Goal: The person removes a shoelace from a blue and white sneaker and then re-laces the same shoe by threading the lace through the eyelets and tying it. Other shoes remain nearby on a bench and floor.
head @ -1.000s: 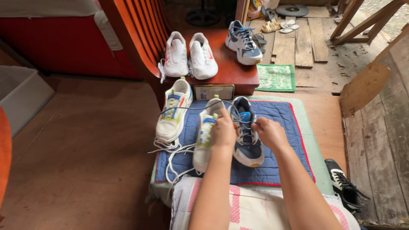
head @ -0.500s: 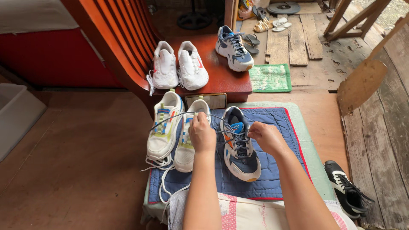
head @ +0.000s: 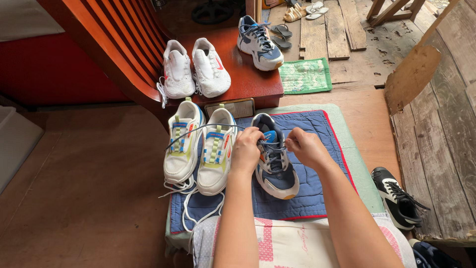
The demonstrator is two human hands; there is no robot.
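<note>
A blue and grey sneaker (head: 275,168) lies on a blue quilted mat (head: 317,198) in front of me. My left hand (head: 247,149) pinches one end of its grey lace, which arcs off to the left over two white sneakers. My right hand (head: 306,148) grips the other lace end at the shoe's tongue. The two white sneakers with green and orange trim (head: 199,149) stand side by side left of the blue one, their white laces trailing loose off the mat's front edge.
A red wooden chair seat (head: 248,74) ahead carries a white pair (head: 196,69) and a second blue sneaker (head: 259,43). A phone (head: 230,107) leans below it. A green mat (head: 305,75), sandals (head: 297,12) and a black sneaker (head: 396,198) lie around.
Both hands have drawn closer together over the blue sneaker's tongue, and the grey lace now stretches out to the left. My view has shifted slightly.
</note>
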